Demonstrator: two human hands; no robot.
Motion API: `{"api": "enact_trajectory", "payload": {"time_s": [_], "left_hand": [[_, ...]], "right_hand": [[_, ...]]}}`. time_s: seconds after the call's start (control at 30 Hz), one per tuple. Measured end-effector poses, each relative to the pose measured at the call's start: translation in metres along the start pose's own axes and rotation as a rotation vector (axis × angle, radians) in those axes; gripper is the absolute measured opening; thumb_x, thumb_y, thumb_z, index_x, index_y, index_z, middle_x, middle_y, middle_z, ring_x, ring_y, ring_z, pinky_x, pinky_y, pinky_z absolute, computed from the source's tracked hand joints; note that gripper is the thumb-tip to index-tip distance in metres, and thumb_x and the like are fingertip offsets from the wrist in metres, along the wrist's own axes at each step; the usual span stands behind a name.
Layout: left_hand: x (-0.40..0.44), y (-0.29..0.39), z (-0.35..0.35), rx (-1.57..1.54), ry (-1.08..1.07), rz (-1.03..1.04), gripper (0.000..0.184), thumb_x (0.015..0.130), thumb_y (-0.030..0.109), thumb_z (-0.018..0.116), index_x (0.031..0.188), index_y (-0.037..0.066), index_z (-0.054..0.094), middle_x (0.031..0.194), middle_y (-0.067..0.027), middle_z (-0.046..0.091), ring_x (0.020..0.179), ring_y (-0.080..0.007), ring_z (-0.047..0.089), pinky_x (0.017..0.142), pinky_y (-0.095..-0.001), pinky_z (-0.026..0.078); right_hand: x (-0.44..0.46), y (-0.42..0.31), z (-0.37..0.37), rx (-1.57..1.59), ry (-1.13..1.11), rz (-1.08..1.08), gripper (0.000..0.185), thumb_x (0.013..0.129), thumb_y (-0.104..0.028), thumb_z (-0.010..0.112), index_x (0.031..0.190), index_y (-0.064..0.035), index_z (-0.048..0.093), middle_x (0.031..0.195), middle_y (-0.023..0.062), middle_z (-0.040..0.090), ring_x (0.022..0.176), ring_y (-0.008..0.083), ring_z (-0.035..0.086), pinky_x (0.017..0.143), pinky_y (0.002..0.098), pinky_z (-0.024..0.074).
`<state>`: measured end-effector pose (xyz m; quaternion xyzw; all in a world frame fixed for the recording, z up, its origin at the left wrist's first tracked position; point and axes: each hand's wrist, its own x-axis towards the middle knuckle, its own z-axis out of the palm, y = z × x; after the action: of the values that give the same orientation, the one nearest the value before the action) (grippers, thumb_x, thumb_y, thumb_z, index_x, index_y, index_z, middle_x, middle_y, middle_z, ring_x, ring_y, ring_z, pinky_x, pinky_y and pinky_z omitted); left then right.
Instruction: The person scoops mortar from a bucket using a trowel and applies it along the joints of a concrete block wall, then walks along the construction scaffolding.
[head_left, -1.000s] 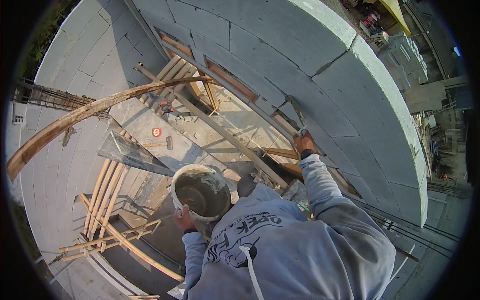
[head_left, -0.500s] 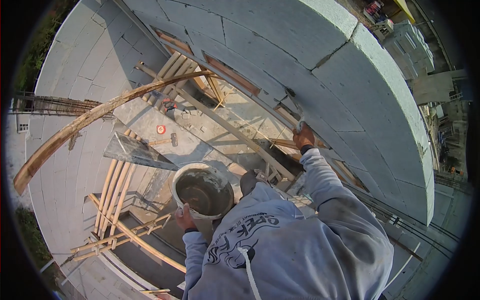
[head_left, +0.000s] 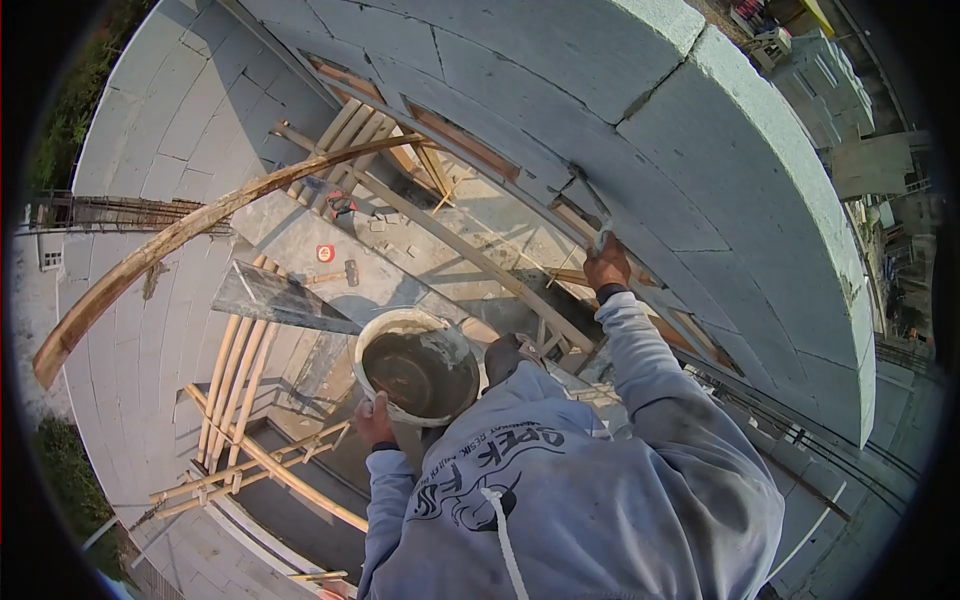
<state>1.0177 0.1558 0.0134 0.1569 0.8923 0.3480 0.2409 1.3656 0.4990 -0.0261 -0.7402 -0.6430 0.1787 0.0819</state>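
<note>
My left hand [head_left: 376, 420] grips the rim of a round bucket [head_left: 418, 366], which has grey mortar smeared on its inside and is held close to my chest. My right hand [head_left: 607, 264] is closed around the handle of a trowel [head_left: 600, 215], whose blade lies against the pale block wall [head_left: 640, 180] on the right, near a small gap above the wooden frame. The exact contact between blade and wall is hard to make out.
A curved wooden board [head_left: 190, 235] crosses the upper left. Below lie a hammer [head_left: 350, 272], a red and white tape measure [head_left: 325, 253], bamboo poles [head_left: 235, 385] and a long flat board [head_left: 280, 298]. A wooden beam [head_left: 480, 262] runs diagonally.
The view has shifted slightly. My right hand and the trowel have moved a little down along the wall. The bucket has shifted slightly right, still in my left hand.
</note>
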Motion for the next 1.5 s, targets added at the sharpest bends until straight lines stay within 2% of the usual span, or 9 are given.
{"api": "enact_trajectory", "payload": {"time_s": [0.2, 0.33, 0.63, 0.83, 0.9, 1.03, 1.23, 1.37, 1.5], "left_hand": [[0.012, -0.059, 0.013, 0.077, 0.015, 0.034, 0.037, 0.071, 0.028, 0.068, 0.064, -0.004, 0.050, 0.066, -0.0101, 0.053, 0.064, -0.0213, 0.048, 0.064, -0.0367, 0.039], [0.006, -0.043, 0.010, 0.209, -0.081, -0.002, 0.041, 0.071, 0.031, 0.069, 0.071, -0.006, 0.052, 0.083, -0.0153, 0.059, 0.077, -0.0277, 0.053, 0.073, -0.0393, 0.041], [-0.003, -0.043, -0.006, -0.095, 0.029, -0.155, 0.029, 0.073, 0.025, 0.066, 0.068, -0.003, 0.057, 0.061, -0.0013, 0.051, 0.061, -0.0120, 0.045, 0.060, -0.0265, 0.039], [0.001, -0.051, -0.009, -0.491, 0.083, -0.320, 0.019, 0.075, 0.016, 0.064, 0.073, -0.002, 0.062, 0.065, 0.0029, 0.053, 0.060, -0.0075, 0.045, 0.057, -0.0240, 0.037], [-0.004, -0.037, -0.008, -0.498, 0.194, -0.215, 0.015, 0.076, 0.014, 0.063, 0.076, -0.002, 0.063, 0.068, 0.0029, 0.054, 0.063, -0.0062, 0.046, 0.058, -0.0226, 0.036], [-0.011, -0.023, -0.015, -0.798, 0.173, -0.393, 0.014, 0.077, 0.012, 0.062, 0.083, -0.001, 0.062, 0.075, 0.0017, 0.056, 0.067, -0.0069, 0.049, 0.063, -0.0219, 0.039], [-0.013, 0.007, -0.020, -0.983, 0.212, -0.448, 0.013, 0.079, 0.011, 0.061, 0.086, 0.000, 0.062, 0.076, 0.0019, 0.055, 0.065, -0.0063, 0.046, 0.060, -0.0223, 0.038], [-0.014, 0.003, -0.024, -0.947, 0.194, -0.343, 0.010, 0.080, 0.012, 0.062, 0.082, 0.002, 0.061, 0.080, 0.0016, 0.057, 0.066, -0.0056, 0.046, 0.065, -0.0210, 0.038], [-0.022, 0.013, -0.027, -0.946, 0.144, -0.218, 0.014, 0.079, 0.012, 0.063, 0.070, 0.003, 0.055, 0.091, -0.0018, 0.059, 0.073, -0.0064, 0.047, 0.069, -0.0207, 0.037]], "right_hand": [[-0.044, 0.000, -0.002, 0.069, 0.112, 0.061, 0.046, 0.081, -0.030, 0.060, 0.115, -0.0027, 0.045, 0.108, 0.0255, 0.054, 0.099, 0.0420, 0.053, 0.081, 0.0460, 0.0442], [-0.052, 0.001, -0.013, 0.068, -0.067, 0.073, 0.049, 0.078, -0.028, 0.062, 0.117, -0.0027, 0.046, 0.106, 0.0250, 0.056, 0.098, 0.0396, 0.055, 0.082, 0.0449, 0.0446], [0.003, 0.011, -0.014, -0.037, -0.047, -0.008, 0.048, 0.078, -0.030, 0.061, 0.118, -0.0071, 0.047, 0.102, 0.0205, 0.058, 0.095, 0.0391, 0.056, 0.083, 0.0451, 0.0450], [-0.009, 0.003, -0.031, -0.006, 0.029, -0.026, 0.044, 0.079, -0.028, 0.061, 0.115, -0.0047, 0.049, 0.108, 0.0223, 0.056, 0.099, 0.0400, 0.055, 0.083, 0.0443, 0.0444], [-0.011, 0.011, -0.021, 0.039, 0.082, -0.082, 0.045, 0.079, -0.027, 0.063, 0.115, -0.0033, 0.050, 0.109, 0.0235, 0.056, 0.098, 0.0410, 0.055, 0.083, 0.0440, 0.0443], [-0.025, -0.010, -0.039, 0.060, 0.169, -0.183, 0.047, 0.079, -0.025, 0.065, 0.112, 0.0039, 0.050, 0.104, 0.0255, 0.058, 0.095, 0.0419, 0.056, 0.081, 0.0428, 0.0456], [-0.044, -0.046, -0.046, 0.037, 0.109, -0.683, 0.042, 0.078, -0.022, 0.067, 0.106, 0.0058, 0.053, 0.101, 0.0270, 0.058, 0.094, 0.0408, 0.057, 0.081, 0.0421, 0.0463], [-0.092, -0.112, -0.070, 0.036, -0.142, -1.104, 0.040, 0.071, -0.011, 0.065, 0.106, 0.0031, 0.052, 0.092, 0.0242, 0.060, 0.084, 0.0392, 0.059, 0.073, 0.0436, 0.0478], [-0.139, -0.149, -0.040, -0.412, -0.811, -1.064, 0.033, 0.073, -0.017, 0.056, 0.103, -0.0014, 0.054, 0.092, 0.0233, 0.057, 0.087, 0.0343, 0.058, 0.068, 0.0427, 0.0477]]}}
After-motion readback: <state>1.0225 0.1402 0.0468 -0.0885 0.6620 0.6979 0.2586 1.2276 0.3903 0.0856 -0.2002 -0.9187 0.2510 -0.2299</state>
